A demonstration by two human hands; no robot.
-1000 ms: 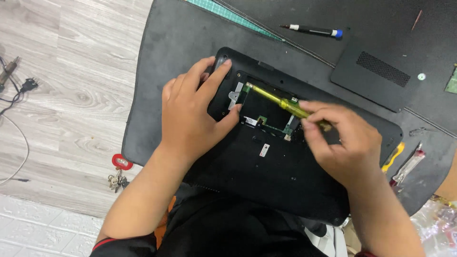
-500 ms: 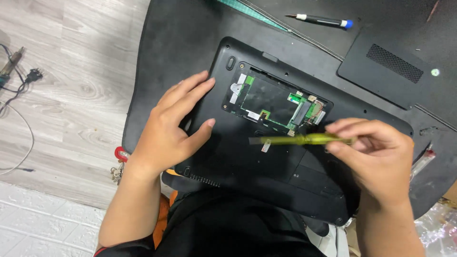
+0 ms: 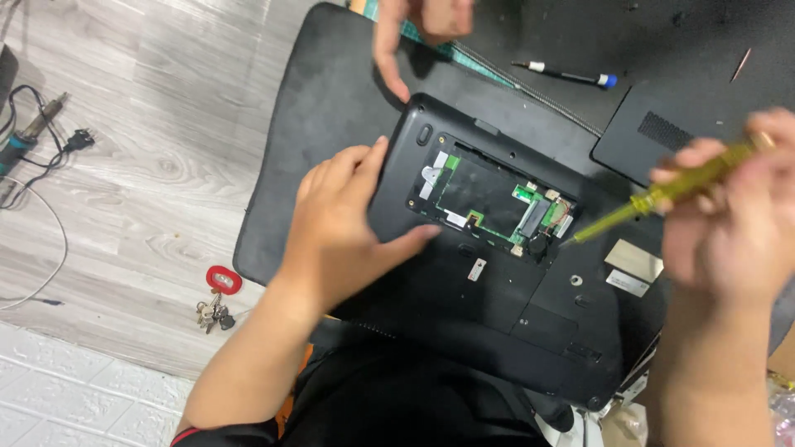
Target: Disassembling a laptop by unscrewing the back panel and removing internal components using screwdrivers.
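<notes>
Head view: the left hand (image 3: 344,228) lay spread and flat on the upturned black laptop (image 3: 497,281), apparently to steady it on the dark mat (image 3: 331,108). The right hand (image 3: 729,223) was closed around a yellow-handled screwdriver (image 3: 662,194), its tip angled down at the edge of the open compartment (image 3: 489,199), where green boards were exposed. Another person's hand (image 3: 414,25) reached in at the top. The removed cover panel (image 3: 662,124) lay beside a blue-tipped screwdriver (image 3: 567,76)

Black upturned plastic laptop (image 3: 464,331) with green circuit board (image 3: 497,207) exposed, translucent yellow-handled screwdriver (image 3: 662,194), blue-capped black pen-shaped tool (image 3: 567,76), red-tagged key bunch (image 3: 217,294), grey wood-grain floor (image 3: 157,124).
</notes>
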